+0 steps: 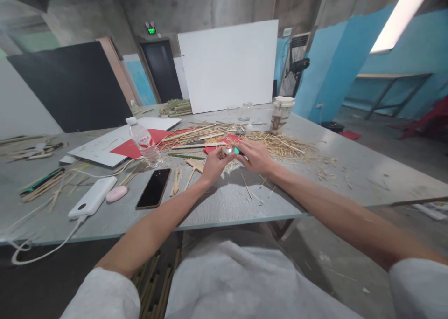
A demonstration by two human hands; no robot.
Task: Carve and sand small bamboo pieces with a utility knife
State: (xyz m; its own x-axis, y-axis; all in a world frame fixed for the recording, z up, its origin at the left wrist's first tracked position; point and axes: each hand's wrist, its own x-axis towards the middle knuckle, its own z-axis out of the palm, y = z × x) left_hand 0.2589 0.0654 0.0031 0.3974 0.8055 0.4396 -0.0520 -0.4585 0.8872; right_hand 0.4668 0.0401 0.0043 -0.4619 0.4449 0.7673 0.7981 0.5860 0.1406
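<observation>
My left hand (214, 164) is closed, its thumb and fingers pinched at a small pale, shiny piece (229, 150) too small to make out. Against it, my right hand (257, 158) curls over a small teal-green tool (236, 150), mostly covered by the fingers, so its kind does not show. The two hands meet just above the grey table (217, 207). Right behind them lie red paper (229, 139) and a pile of short cut straw (285, 144). Long thin straw strips (192, 136) spread out beyond my left hand.
Left of my hands are a black phone (153, 188), a water bottle (144, 142), a white power bank (93, 197) with a cable and a pink oval case (116, 194). A paper cup (281, 114) and a glass jar (247, 110) stand behind the straw. A white board (231, 65) rises at the back.
</observation>
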